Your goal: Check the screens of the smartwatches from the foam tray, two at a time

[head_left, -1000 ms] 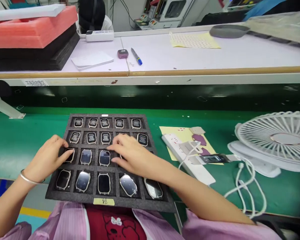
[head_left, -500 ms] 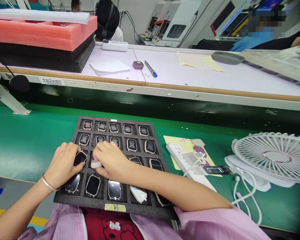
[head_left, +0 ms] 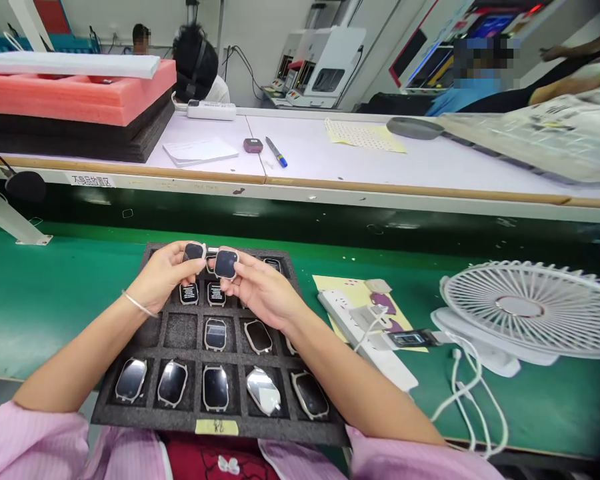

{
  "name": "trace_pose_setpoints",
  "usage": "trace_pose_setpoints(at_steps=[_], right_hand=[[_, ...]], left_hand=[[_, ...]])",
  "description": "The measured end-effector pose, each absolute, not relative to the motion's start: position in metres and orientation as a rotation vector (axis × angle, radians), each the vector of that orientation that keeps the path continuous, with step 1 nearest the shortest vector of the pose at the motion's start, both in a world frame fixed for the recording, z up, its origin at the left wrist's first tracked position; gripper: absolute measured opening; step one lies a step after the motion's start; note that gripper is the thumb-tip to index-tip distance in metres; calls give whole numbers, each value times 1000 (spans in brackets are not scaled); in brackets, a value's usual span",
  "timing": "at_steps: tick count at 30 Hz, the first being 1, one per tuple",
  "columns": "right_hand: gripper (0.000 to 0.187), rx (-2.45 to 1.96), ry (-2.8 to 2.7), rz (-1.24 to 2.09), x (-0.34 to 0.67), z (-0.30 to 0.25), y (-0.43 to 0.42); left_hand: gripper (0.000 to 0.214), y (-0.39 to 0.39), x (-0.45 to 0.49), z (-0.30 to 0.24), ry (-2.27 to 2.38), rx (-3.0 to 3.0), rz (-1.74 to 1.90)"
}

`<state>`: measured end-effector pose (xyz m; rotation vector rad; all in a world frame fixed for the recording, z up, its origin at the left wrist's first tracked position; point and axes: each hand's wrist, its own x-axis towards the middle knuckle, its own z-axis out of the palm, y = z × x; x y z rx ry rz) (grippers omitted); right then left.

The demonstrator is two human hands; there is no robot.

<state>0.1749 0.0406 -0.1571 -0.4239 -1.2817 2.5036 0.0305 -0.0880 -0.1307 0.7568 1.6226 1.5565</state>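
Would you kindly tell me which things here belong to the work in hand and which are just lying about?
In use: left hand, holding a watch; right hand, holding a second watch; foam tray; watches in it.
Lying about: fan, power strip, pen, notepad, pink foam.

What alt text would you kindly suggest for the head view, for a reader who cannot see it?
The left hand pinches a watch case and the right hand a second watch case, above a black foam tray of more watch cases on a green bench; a white fan sits at the right.
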Motion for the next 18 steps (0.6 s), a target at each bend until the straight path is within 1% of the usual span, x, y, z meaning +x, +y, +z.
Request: trace_pose_setpoints(at_steps=[4, 7, 10, 15, 18], right_hand=[[46, -418, -1259, 2493, 179, -166, 44], [49, -396, -1275, 2514, 182, -172, 47], [50, -369, -1280, 2539, 181, -176, 49], [52, -350, -1239, 2586, 180, -177, 51], [53, -352, -1217, 2633, 179, -177, 53]], left_hand=[[32, -66, 37, -143, 1770, 962, 1612], [27, -65, 41, -153, 1874, 1108, 1541], [28, -68, 44, -161, 1929, 1175, 1482], [36, -70, 46, -172, 1943, 1100, 1533], [36, -71, 47, -175, 1939, 1073, 1521]])
